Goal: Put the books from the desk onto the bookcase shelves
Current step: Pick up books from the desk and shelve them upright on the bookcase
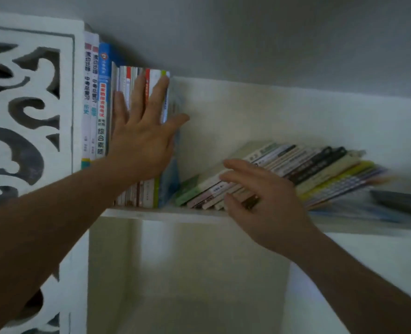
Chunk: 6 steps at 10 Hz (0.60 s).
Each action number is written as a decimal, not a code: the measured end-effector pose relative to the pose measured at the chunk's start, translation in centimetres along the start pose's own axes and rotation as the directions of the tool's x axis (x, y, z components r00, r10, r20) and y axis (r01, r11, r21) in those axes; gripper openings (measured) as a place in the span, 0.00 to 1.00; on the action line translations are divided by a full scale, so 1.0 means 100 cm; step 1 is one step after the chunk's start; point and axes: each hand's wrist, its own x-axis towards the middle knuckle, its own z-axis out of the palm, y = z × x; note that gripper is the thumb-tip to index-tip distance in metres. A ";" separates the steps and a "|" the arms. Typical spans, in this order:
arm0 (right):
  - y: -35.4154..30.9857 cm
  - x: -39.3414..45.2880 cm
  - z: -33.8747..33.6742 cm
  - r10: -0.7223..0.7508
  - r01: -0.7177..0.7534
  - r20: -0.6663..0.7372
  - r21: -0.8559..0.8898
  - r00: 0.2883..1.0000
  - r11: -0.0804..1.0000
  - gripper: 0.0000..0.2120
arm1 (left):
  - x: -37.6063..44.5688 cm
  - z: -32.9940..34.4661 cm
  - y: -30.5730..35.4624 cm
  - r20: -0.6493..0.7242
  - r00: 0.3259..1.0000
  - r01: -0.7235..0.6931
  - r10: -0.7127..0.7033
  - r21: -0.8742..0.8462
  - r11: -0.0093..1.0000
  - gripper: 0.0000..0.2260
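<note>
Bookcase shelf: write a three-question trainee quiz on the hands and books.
1. True or false: the left hand presses flat on the upright books.
2. The leaning books tilt toward which side: A left, B right, C neither?
3. Fill in: the right hand has its fingers on the ___ books.

Key: 1 true; 2 B; 3 leaning. The shelf carries both groups.

The blue book spine (pixel 102 102) reads 综合素质 near its foot. The two white spines (pixel 90 97) left of it show 中考总复习 (the rest is too blurred).
</note>
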 end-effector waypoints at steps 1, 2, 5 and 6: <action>0.076 -0.047 -0.086 0.200 -0.258 -0.327 -0.147 0.924 0.955 0.10 | 0.000 -0.011 0.024 0.010 0.987 0.160 -0.159 -0.034 0.987 0.32; 0.154 -0.083 -0.156 0.508 -0.638 -0.443 -0.219 0.739 0.738 0.21 | 0.009 -0.019 0.074 -0.184 0.980 -0.107 0.072 -0.191 0.976 0.31; 0.231 -0.039 -0.150 0.962 -0.876 -0.050 0.401 0.269 0.266 0.33 | 0.062 0.004 0.248 -0.049 0.940 -0.328 0.338 -0.403 0.854 0.33; 0.228 -0.042 -0.140 0.935 -0.896 0.079 0.324 0.345 0.303 0.41 | 0.075 0.010 0.271 0.125 0.930 -0.298 0.345 -0.288 0.910 0.48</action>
